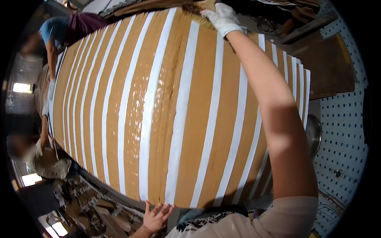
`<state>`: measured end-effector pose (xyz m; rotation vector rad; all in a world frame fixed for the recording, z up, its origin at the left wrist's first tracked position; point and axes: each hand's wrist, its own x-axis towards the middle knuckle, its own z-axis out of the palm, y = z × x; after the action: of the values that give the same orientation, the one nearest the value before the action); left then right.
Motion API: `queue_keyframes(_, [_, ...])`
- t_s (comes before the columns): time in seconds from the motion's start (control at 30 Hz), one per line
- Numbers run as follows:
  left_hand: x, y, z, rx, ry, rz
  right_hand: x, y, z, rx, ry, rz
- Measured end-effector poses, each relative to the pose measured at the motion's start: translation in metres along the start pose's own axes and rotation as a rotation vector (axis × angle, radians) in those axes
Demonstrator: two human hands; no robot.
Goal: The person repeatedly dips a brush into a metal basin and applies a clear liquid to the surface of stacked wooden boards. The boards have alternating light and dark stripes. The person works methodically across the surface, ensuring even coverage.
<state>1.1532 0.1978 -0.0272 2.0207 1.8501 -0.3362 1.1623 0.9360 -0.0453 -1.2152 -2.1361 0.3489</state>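
A large brown cardboard sheet point(206, 119) with long white stripes spreads out before me. Wet, glossy patches shine on its middle stripes, beside a long crease. My right hand point(224, 20), in a white glove, reaches across to the far edge. It is closed on what looks like a wide brush point(201, 20) with pale brown bristles and a wooden handle; the grip is partly hidden. At the near edge, the fingers of my bare left hand point(156, 218) lie spread on the sheet's border, holding nothing that I can see.
Two people stand at the sheet's left end, one in a blue top point(55, 29), the other in a light shirt point(49, 162); gloved hands touch that end. Cardboard scraps point(83, 210) litter the lower left. A round metal vessel point(314, 133) sits right, near blue-dotted flooring point(341, 123).
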Motion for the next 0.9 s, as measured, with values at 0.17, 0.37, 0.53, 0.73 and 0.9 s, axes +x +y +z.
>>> queue_keyframes(0.17, [0.008,-0.003,-0.003,0.041,0.056,0.023,-0.115,-0.055,-0.036,0.358,-0.136,-0.142])
queue_keyframes(0.37, [0.001,-0.002,0.010,-0.013,0.154,0.012,-0.350,-0.140,-0.112,0.320,-0.342,-0.566])
queue_keyframes(0.53, [0.002,-0.003,0.004,-0.017,0.163,0.005,-0.434,-0.147,-0.145,0.711,-0.678,-0.618])
queue_keyframes(0.73, [0.000,-0.003,0.007,-0.007,0.237,0.004,-0.381,-0.139,-0.143,0.488,-0.596,0.121])
queue_keyframes(0.9, [-0.001,0.000,0.012,-0.082,0.309,-0.011,-0.487,-0.158,-0.132,0.105,-0.353,-0.459])
